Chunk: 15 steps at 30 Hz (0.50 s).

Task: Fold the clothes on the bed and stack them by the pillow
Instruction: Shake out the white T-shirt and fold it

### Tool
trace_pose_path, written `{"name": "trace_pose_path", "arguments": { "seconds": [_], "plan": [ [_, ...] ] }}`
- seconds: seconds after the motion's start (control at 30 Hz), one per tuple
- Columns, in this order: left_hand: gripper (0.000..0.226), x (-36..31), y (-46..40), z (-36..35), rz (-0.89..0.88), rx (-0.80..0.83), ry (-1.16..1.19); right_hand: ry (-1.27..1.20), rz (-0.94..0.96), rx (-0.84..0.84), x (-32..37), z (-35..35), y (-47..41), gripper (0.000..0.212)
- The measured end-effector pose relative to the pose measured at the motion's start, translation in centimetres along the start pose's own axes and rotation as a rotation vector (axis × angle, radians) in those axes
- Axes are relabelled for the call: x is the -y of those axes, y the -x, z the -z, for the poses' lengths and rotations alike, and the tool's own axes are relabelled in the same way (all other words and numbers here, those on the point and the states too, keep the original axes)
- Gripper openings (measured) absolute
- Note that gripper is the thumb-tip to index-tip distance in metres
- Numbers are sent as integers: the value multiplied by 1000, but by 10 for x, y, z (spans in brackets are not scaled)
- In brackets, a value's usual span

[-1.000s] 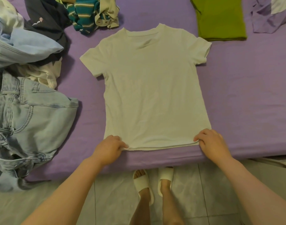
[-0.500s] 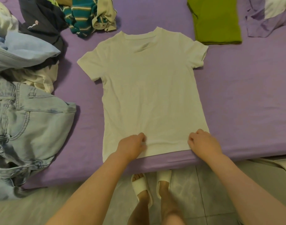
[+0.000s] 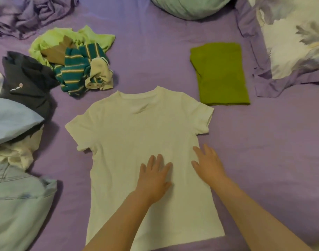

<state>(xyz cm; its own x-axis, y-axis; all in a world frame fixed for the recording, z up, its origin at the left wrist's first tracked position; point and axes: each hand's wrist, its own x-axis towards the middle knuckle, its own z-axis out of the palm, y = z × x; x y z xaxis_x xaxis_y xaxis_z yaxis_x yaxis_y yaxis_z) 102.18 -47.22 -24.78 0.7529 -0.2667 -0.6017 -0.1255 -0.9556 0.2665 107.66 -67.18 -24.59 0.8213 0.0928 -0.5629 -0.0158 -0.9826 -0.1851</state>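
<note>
A plain white T-shirt (image 3: 140, 142) lies flat and face-down-smooth on the purple bed (image 3: 272, 151), neckline away from the person, short sleeves spread to either side. The left hand (image 3: 154, 180) rests palm-down on its middle with fingers (image 3: 159, 160) straight. The right hand (image 3: 208, 164), fingers spread, presses its right side seam. Beyond the right fingers lies a folded green garment (image 3: 221, 73) just beside the flowered pillow (image 3: 296, 42). No print or readable writing shows on the shirt.

A white T-shirt (image 3: 146, 147) lies spread flat on the purple bed (image 3: 263, 151), neck pointing away. A folded green garment (image 3: 221, 73) sits just beside the floral pillow (image 3: 296, 42). Unfolded clothes (image 3: 64, 64) are heaped at the left.
</note>
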Motion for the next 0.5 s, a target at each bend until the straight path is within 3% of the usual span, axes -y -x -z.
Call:
{"name": "trace_pose_path", "arguments": {
  "seconds": [0.1, 0.23, 0.4, 0.5],
  "plan": [
    [64, -15, -45, 26, -5, 12, -19, -166, -38, -140, -4, 31, -41, 57],
    [61, -37, -105, 55, -20, -48, -5, -603, -183, -353, -10, 61, -93, 55],
    [67, -44, -159, 87, 34, -228, -15, -726, -306, -307, -7, 66, -126, 87],
    [86, -33, -176, 95, 72, -197, -11, -735, -378, -262, -7, 62, -131, 80]
  ]
}}
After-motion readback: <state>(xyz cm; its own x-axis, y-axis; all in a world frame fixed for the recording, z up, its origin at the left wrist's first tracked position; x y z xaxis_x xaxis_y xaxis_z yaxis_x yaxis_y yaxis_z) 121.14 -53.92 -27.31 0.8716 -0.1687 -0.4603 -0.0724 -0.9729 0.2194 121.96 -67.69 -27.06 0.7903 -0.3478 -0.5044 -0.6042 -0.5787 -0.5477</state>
